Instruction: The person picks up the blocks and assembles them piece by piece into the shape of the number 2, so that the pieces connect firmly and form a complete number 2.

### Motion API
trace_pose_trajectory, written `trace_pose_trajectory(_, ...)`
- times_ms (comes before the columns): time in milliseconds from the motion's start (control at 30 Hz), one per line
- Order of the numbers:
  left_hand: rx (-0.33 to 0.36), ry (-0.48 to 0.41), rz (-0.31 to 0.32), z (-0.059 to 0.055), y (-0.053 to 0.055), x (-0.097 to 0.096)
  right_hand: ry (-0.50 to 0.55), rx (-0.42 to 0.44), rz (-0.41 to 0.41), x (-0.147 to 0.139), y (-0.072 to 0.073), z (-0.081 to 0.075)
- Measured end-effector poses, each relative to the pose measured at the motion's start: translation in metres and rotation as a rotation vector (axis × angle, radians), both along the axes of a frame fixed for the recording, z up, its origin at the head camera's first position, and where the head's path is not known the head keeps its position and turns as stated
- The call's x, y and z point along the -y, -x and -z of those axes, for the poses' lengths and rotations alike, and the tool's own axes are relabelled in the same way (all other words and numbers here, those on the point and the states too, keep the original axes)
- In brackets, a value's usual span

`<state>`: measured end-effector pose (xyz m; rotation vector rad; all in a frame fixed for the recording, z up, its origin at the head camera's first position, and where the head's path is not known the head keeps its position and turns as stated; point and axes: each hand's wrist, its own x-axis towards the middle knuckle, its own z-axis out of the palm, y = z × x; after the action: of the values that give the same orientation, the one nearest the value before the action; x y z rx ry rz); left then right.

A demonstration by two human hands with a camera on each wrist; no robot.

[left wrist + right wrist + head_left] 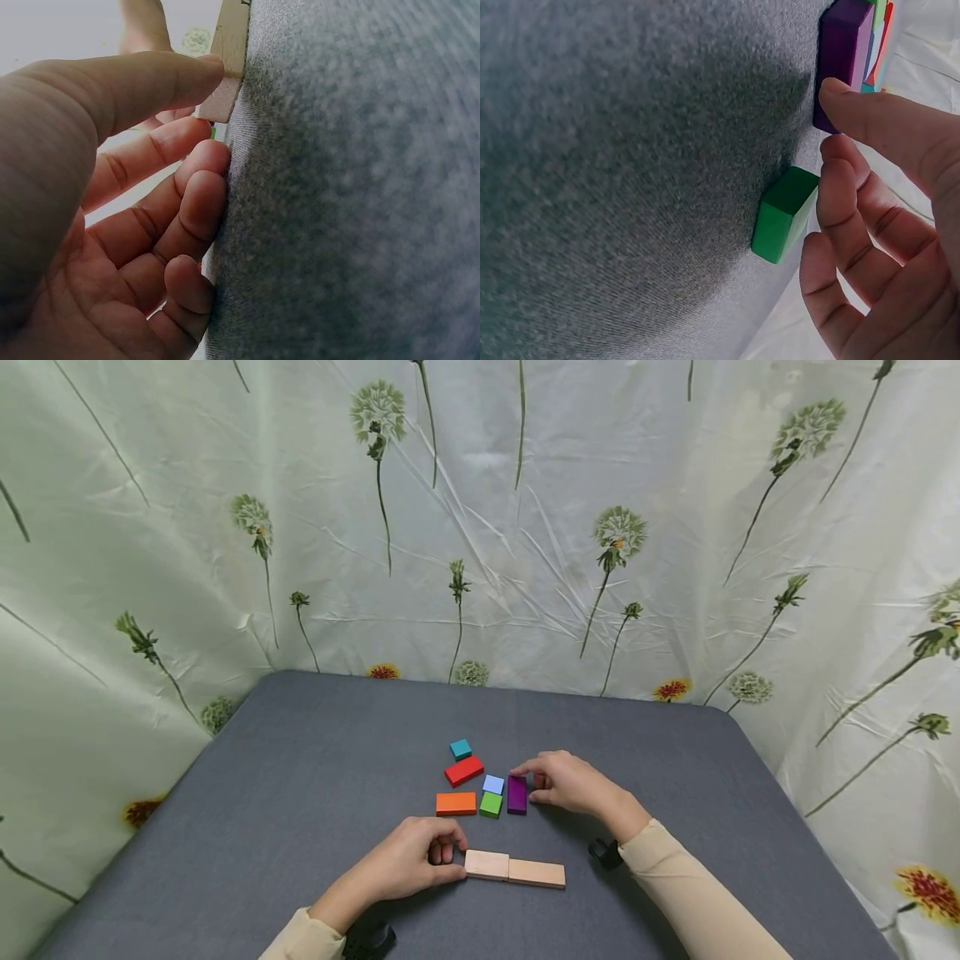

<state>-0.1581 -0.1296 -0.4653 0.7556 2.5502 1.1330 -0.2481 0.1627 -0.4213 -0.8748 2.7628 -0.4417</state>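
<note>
Dandelion-printed cloth [517,527] hangs behind the far edge of the grey worktop [337,760]. Of the coloured blocks, teal block [461,749] lies nearest that edge, red block [464,771] just beside it. Orange block [456,803] sits towards the left edge from light blue block [492,785] and green block [491,805]. On the right-edge side, the right hand [573,783] holds purple block [517,795] by thumb and forefinger. Nearer the wearer, the left hand [412,860] pinches pale wooden block [487,865], end to end with second wooden block [537,873].

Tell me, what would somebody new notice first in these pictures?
Probably the colourful blocks on the grey table, like the purple block beside the right hand. Next, two pale wooden blocks lying end to end nearer the camera, with the left hand at their left end. Behind the table, big printed dandelions decorate the hanging cloth.
</note>
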Motion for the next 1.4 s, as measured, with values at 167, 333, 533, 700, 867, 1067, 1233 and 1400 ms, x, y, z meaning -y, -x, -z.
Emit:
trace_pose_trajectory(167,0.003,0.003,-0.001,0.001,0.0,0.0,0.019,0.03,-0.001,0.0,0.004,0.0)
trace_pose_trajectory(333,0.002,0.003,-0.001,0.001,0.0,0.0,0.025,0.048,0.001,0.0,0.007,0.001)
trace_pose_trajectory(533,0.004,0.002,-0.003,0.0,0.0,-0.001,0.036,0.055,-0.021,0.0,0.007,0.0)
trace_pose_trajectory(700,0.008,0.006,-0.006,0.0,0.0,-0.001,0.05,0.054,-0.027,0.001,0.006,0.002)
trace_pose_trajectory(867,0.006,0.009,-0.01,-0.001,0.0,-0.001,0.056,0.046,-0.036,0.004,0.004,0.003)
trace_pose_trajectory(1067,0.012,0.011,-0.011,-0.002,-0.001,-0.001,0.062,0.021,-0.04,0.009,0.002,0.006)
trace_pose_trajectory(1233,0.017,0.014,-0.012,-0.002,-0.001,-0.001,0.066,-0.015,-0.034,0.013,0.002,0.008)
trace_pose_trajectory(1400,0.012,0.013,-0.009,-0.002,0.0,-0.001,0.057,-0.03,-0.012,0.018,0.002,0.009)
